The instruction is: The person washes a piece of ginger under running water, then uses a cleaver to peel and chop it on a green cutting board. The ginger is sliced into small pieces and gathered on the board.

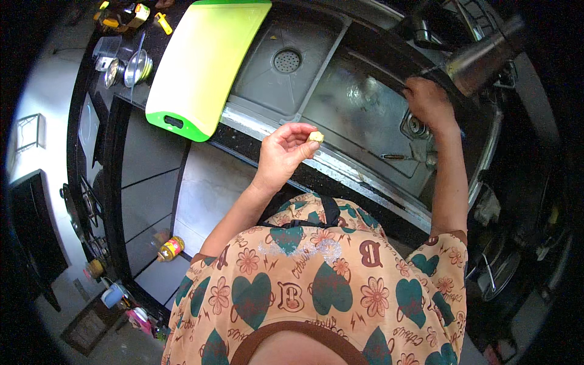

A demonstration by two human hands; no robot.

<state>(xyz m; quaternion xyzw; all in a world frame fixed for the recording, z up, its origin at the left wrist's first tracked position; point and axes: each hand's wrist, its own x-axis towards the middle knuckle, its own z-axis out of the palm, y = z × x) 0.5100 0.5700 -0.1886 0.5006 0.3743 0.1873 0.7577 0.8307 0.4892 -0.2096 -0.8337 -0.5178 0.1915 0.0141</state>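
Observation:
Between the thumb and fingers of my left hand (285,155) is a small pale-yellow chunk (316,137), perhaps peeled ginger or garlic; its kind is not certain. That hand is above the front edge of the sink. My right hand (431,104) reaches over the right basin (347,115), close to the metal drain strainer (416,126). Its fingers look curled in, though they are dim and slightly blurred, and whatever they grip is hidden. A knife or peeler-like tool (398,157) lies on the basin floor below that wrist.
A green-rimmed cutting board (204,61) lies across the counter, left of the grey left basin (258,79). Metal bowls (139,68) and a yellow-handled tool (163,23) are farther left. A metal vessel (483,64) stands beyond my right hand. A yellow-labelled jar (171,249) is at lower left.

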